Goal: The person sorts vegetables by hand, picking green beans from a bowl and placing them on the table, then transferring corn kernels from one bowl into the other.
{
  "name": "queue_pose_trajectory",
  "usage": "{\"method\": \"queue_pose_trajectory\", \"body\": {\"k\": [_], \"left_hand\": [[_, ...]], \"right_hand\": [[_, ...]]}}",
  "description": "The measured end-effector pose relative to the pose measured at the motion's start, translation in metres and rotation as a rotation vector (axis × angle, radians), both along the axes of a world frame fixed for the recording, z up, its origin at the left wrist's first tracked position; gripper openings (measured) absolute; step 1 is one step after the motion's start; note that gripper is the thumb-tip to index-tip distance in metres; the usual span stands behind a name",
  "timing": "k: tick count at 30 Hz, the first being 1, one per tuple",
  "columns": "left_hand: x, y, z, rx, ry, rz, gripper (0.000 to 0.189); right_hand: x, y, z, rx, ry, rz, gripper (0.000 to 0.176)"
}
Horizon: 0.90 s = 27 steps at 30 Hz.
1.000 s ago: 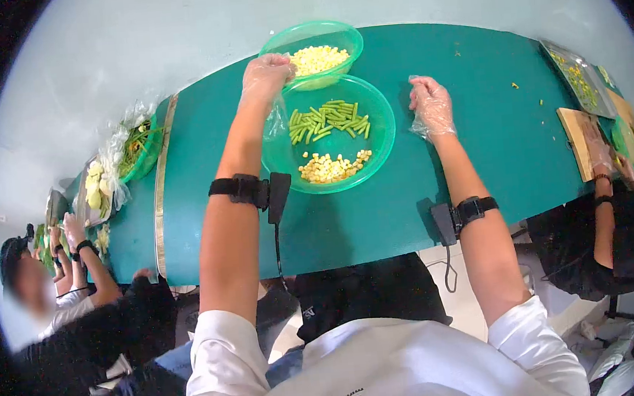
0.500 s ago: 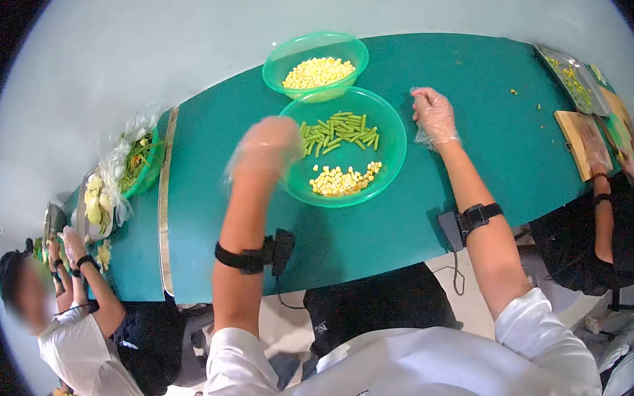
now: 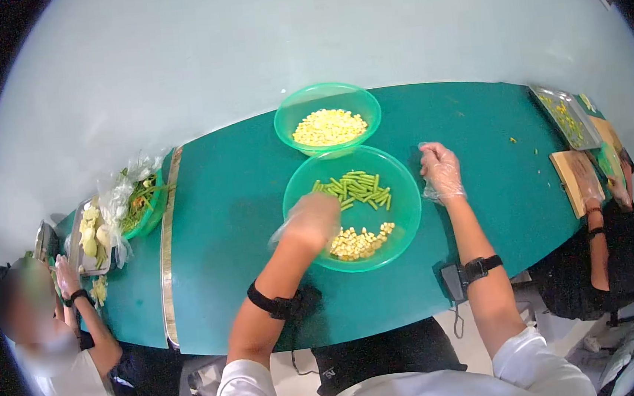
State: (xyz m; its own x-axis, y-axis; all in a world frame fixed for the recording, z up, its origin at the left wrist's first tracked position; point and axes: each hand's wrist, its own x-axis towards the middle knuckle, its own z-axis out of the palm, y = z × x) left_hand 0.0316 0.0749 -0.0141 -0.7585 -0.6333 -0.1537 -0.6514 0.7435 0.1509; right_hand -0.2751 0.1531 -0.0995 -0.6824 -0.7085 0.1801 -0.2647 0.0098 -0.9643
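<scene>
Two green bowls sit on the teal table (image 3: 221, 205), about midway along it; the small bowl (image 3: 288, 120) is at the far edge and holds yellow kernels (image 3: 328, 126); the large bowl (image 3: 406, 209) lies just nearer, its far rim touching the small one; inside it, cut green beans (image 3: 357, 187) lie on the far side and a patch of yellow pieces (image 3: 359, 242) on the near side, the two heaps apart. Left hand (image 3: 310, 221), in a clear glove, is over the near-left rim of the large bowl, just beside the yellow pieces; it is motion-blurred, so I cannot tell whether the fingers pinch anything. Right hand (image 3: 441, 172), also gloved, rests on the table just beside the bowl's right rim, fingers loosely curled, nothing seen between them. A black band (image 3: 479, 267) is on the right forearm. At the left end, a bowl of greens (image 3: 138, 201) under plastic; at the right end, a cutting board (image 3: 576, 177) and a metal tray (image 3: 564, 115); a co-worker sits at each end.
</scene>
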Motion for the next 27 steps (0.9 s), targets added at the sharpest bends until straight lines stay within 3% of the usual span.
{"method": "queue_pose_trajectory", "body": {"k": [3,6,9,12,21,24,27], "left_hand": [[0.000,-0.018,0.012,0.021,-0.052,-0.048,0.020],[0.003,-0.049,0.019,-0.165,0.521,-0.281,0.031],[-0.003,-0.048,0.032,0.031,0.861,0.180,0.036],[0.000,-0.058,0.022,-0.057,0.958,0.164,0.037],[0.013,-0.024,0.039,0.253,0.307,-0.231,0.026],[0.022,-0.013,0.009,0.252,0.343,-0.435,0.023],[0.025,0.001,-0.006,-0.031,0.479,-0.458,0.022]], "right_hand": [[-0.006,-0.009,-0.004,0.020,0.030,-0.014,0.016],[-0.006,-0.009,-0.003,-0.013,0.067,0.000,0.021],[-0.001,-0.004,0.005,0.011,0.060,-0.014,0.021],[0.001,-0.003,0.007,0.013,0.102,-0.008,0.021],[0.001,-0.002,0.003,0.110,0.251,0.074,0.023],[-0.002,-0.002,0.006,0.114,0.256,0.099,0.022],[-0.003,-0.001,0.003,0.121,0.236,0.110,0.022]]}}
